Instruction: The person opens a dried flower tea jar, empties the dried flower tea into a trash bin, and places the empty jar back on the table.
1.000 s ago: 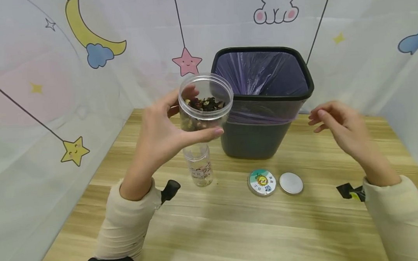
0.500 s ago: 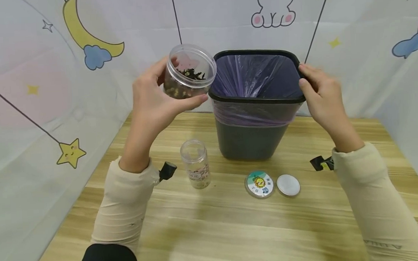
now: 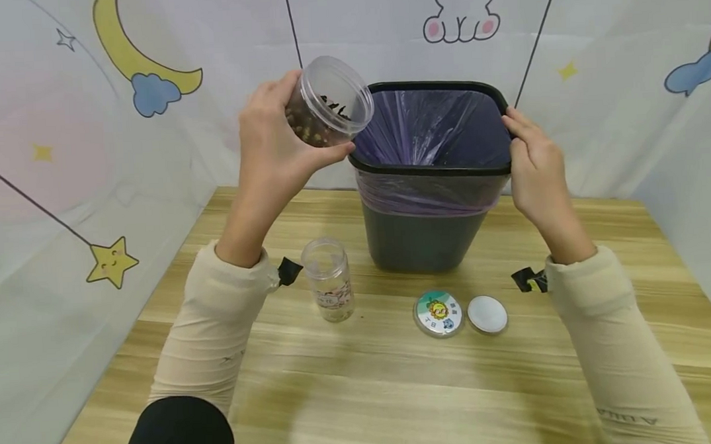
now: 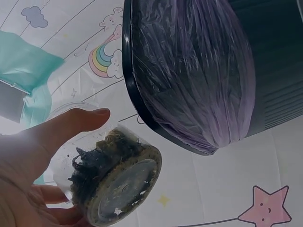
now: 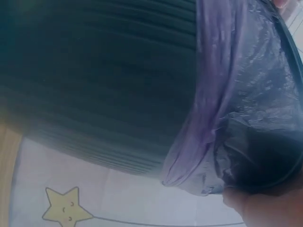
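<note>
My left hand (image 3: 274,133) grips a clear plastic jar (image 3: 333,97), thumb on one side and fingers round the other. Dark dried leaves and yellowish bits (image 4: 106,165) lie inside the jar, which is tilted with its open mouth toward the bin. Beside it stands a dark trash bin (image 3: 422,239) lined with a purple bag (image 3: 423,126); the jar's mouth is at the bin's left rim. My right hand (image 3: 534,164) holds the bin's black rim at the right side, and its fingers (image 5: 236,198) partly show in the right wrist view.
A tall clear jar (image 3: 330,283) with a printed label stands on the wooden table (image 3: 363,387), left of the bin. In front of the bin lie a lid with a cartoon sun (image 3: 439,314) and a smaller white lid (image 3: 487,314). A printed cloth wall (image 3: 252,28) rises behind.
My left hand has raised the jar and tilted it further toward the bin. My right hand has moved left from beside the bin and taken hold of its rim.
</note>
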